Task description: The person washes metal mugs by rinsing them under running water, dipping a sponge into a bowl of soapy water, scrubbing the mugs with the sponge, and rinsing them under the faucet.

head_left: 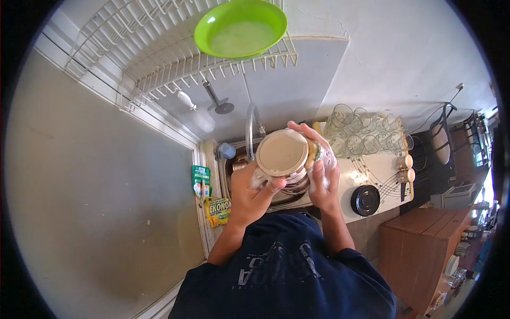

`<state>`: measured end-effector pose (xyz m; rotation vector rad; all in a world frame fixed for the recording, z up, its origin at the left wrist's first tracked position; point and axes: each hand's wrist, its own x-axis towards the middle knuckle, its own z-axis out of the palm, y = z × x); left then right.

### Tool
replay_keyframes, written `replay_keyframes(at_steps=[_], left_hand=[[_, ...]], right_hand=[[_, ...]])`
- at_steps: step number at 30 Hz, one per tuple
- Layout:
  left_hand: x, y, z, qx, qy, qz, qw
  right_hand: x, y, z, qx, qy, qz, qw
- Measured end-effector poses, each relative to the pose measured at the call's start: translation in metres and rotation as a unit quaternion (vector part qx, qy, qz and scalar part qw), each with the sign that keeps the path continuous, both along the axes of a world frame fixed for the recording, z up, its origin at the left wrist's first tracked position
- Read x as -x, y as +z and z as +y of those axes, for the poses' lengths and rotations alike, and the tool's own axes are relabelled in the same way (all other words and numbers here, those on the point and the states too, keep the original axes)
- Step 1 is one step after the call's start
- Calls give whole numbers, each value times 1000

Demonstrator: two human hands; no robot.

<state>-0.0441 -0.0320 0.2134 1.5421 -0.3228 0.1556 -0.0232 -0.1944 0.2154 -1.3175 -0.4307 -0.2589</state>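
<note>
Above the sink (284, 204), my left hand (251, 195) grips a round jar with a flat cream top (282, 153), its thumb across the near rim. Soap suds cover part of the fingers. My right hand (325, 178), also sudsy, presses a yellow-green sponge (317, 152) against the jar's right side. The jar's body below the cream top is mostly hidden by the top and my hands. Just behind the jar rises the curved metal faucet (249, 127).
A green bowl (241, 32) sits on the white wire rack (175, 80) overhead. Several clear glasses (366, 133) and a black round lid (365, 200) stand on the right counter. At left are a yellow packet (218, 211), a green pouch (201, 178) and a blue cup (227, 151).
</note>
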Motion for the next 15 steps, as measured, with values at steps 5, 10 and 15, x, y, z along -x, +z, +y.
replay_keyframes(at_steps=[5, 10, 15], left_hand=[[-6, -2, -5, -3, 24, 20, 1000], [-5, -7, 5, 35, -12, 91, 995], [-10, -19, 3, -39, -7, 130, 991]], right_hand=[[4, -1, 14, 228, -213, -187, 931], [-4, -14, 12, 210, -168, -198, 943], [11, 1, 31, 249, -236, -85, 935]])
